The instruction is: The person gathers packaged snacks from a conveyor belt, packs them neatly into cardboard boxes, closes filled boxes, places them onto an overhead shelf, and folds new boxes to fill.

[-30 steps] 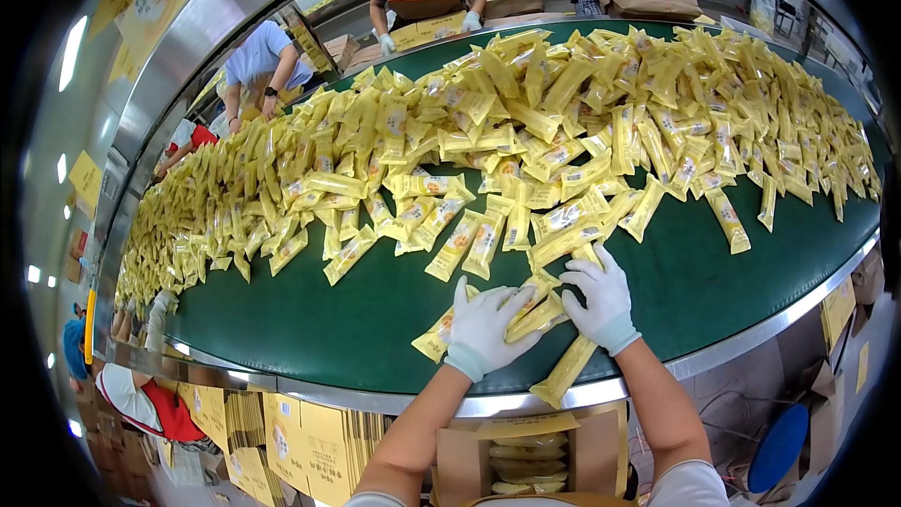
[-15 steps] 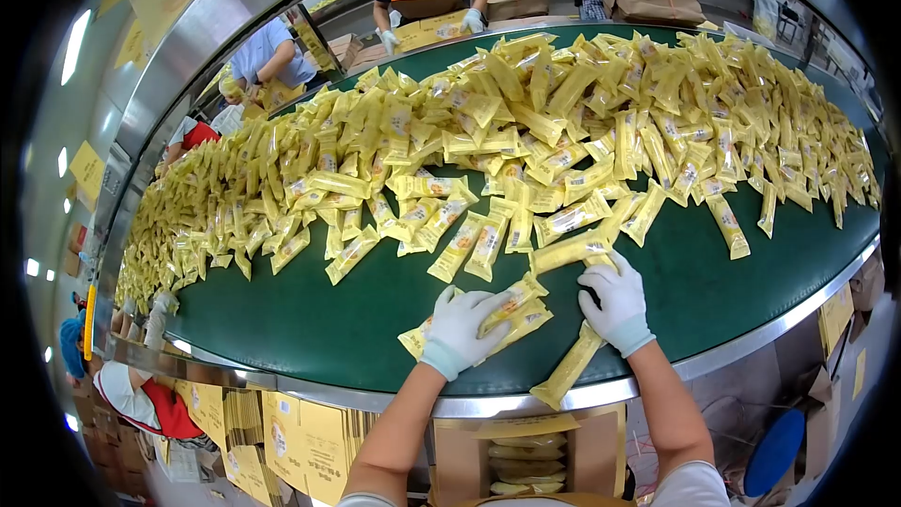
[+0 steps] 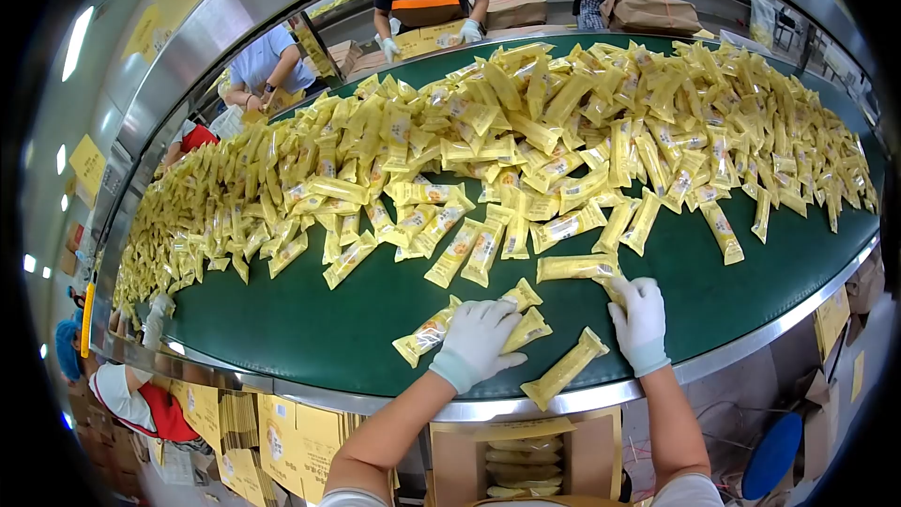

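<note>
Both my hands wear white gloves above a green conveyor belt [image 3: 310,319]. Under the palm and fingers of my left hand [image 3: 477,338] are a yellow snack packet [image 3: 424,333] and another packet [image 3: 530,329] beside it; the hand is closed over them. My right hand [image 3: 642,321] has its fingertips curled at the end of a packet [image 3: 612,289], whose grip is partly hidden. Just above lies a sideways packet [image 3: 572,268]. Between my hands, a loose packet [image 3: 565,368] rests tilted near the belt's front edge.
A long heap of yellow packets [image 3: 563,131] covers the belt's far side. In front of me stands an open carton [image 3: 450,460] with packets stacked inside. Flat cartons [image 3: 296,441] stand at left, a blue stool [image 3: 771,455] at right. Several co-workers stand around the belt.
My right hand has moved right and slightly toward me, off the loose packet. My left hand has shifted slightly right across its packets, which now lie more apart.
</note>
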Demonstrator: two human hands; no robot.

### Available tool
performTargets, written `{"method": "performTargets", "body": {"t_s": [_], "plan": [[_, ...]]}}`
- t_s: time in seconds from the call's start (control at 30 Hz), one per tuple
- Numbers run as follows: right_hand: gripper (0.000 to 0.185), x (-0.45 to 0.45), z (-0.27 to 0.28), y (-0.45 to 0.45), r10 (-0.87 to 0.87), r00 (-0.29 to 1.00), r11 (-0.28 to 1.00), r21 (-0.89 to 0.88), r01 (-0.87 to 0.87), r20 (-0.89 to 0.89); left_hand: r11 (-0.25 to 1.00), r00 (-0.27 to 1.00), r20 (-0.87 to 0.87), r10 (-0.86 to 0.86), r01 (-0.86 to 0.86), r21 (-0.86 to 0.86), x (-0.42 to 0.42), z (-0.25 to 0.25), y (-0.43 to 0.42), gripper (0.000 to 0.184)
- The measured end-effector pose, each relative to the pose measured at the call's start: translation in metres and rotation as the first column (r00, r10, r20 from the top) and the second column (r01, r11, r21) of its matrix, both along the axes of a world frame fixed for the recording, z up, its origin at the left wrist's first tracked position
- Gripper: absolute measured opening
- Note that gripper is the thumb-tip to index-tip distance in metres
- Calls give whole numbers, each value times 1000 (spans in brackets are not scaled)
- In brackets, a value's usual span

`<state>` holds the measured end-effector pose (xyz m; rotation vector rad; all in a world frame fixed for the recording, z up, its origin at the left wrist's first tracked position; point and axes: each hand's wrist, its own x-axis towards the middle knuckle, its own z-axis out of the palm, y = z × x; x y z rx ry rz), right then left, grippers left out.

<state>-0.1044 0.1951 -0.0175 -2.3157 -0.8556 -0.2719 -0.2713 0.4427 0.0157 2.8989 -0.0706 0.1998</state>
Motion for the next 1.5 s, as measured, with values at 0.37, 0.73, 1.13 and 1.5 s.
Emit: {"method": "performTargets", "body": {"t_s": [0.37, 0.73, 1.13, 1.5], "plan": [[38, 6, 49, -55, -43, 989, 949, -314, -3, -140, 650, 931, -212, 298, -361, -669, -10, 35, -4, 48], [34, -21, 68, 10, 726, 637, 609, -191, -770, -259, 944, 926, -182, 330, -329, 40, 38, 25, -20, 56], [23, -34, 49, 27, 854, 516, 445, -422, -790, -67, 916, 844, -372, 385, -398, 45, 55, 24, -16, 53], [33, 13, 104, 24, 547, 795, 666, -439, -603, -261, 881, 913, 25, 406, -384, -278, -19, 75, 36, 55]]}}
